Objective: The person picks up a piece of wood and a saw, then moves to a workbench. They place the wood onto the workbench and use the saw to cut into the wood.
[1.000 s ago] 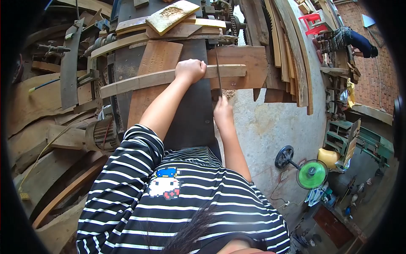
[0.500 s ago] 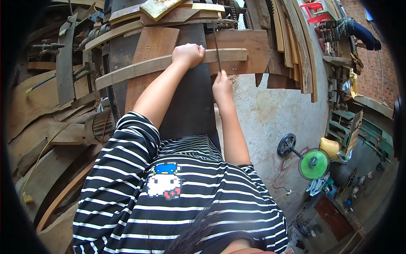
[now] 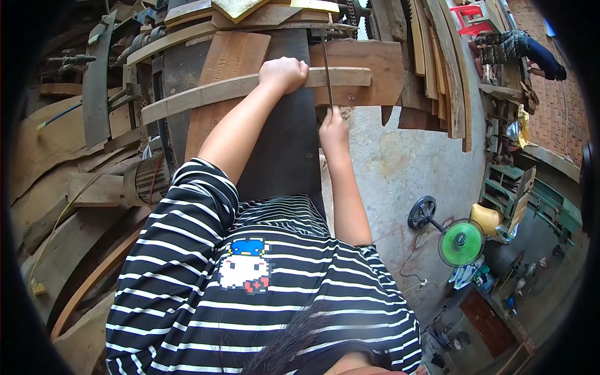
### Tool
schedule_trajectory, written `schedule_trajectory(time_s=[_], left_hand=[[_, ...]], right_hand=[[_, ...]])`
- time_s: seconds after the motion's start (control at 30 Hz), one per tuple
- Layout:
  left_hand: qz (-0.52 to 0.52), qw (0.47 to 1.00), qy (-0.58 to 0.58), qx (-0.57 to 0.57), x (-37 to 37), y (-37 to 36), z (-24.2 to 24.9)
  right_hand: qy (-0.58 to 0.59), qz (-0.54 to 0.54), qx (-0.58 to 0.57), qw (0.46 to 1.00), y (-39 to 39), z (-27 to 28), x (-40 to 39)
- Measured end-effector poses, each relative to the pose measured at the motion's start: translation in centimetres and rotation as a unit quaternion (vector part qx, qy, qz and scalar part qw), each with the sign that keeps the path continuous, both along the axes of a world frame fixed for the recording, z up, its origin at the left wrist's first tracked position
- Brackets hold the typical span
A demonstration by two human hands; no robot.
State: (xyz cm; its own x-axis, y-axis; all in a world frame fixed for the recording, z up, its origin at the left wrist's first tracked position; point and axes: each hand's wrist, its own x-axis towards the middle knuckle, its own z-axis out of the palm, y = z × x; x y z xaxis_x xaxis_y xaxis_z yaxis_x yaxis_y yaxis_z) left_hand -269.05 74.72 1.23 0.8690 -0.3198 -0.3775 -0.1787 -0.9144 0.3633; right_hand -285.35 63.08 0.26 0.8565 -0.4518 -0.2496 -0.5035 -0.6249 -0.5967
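My left hand (image 3: pixel 284 75) is closed around a long, slightly curved wooden strip (image 3: pixel 215 92), which lies crosswise over the dark bench top (image 3: pixel 275 159) and sticks out beyond its right edge. In my right hand (image 3: pixel 334 132) is the near end of a handsaw (image 3: pixel 328 81), its thin dark blade seen edge-on. The blade crosses the strip a little to the right of my left hand and points away from me. Beneath the strip are a brown board (image 3: pixel 232 56) on the left and a wider brown board (image 3: pixel 384 78) on the right.
More wood pieces (image 3: pixel 250 22) are stacked at the far end of the bench. Long planks (image 3: pixel 440 75) lean at the right. A motor (image 3: pixel 150 178) sits at the left among curved boards. A green fan (image 3: pixel 461 242) stands on the concrete floor; another person (image 3: pixel 531 55) bends at upper right.
My right hand has drawn the handsaw slightly toward me. My left hand keeps its hold on the wooden strip, and the whole view has shifted a little.
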Motion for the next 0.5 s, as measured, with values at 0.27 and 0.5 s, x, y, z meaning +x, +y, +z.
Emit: schedule_trajectory(time_s=[0.27,0.5], left_hand=[[0.001,1.0,-0.008,-0.004,-0.1,0.0,0.0],[-0.009,1.0,0.006,0.001,-0.1,-0.1,0.8]], right_hand=[[-0.001,-0.008,0.003,1.0,0.5,-1.8,-6.9],[-0.017,-0.022,-0.021,0.999,0.3,-1.6,-4.6]])
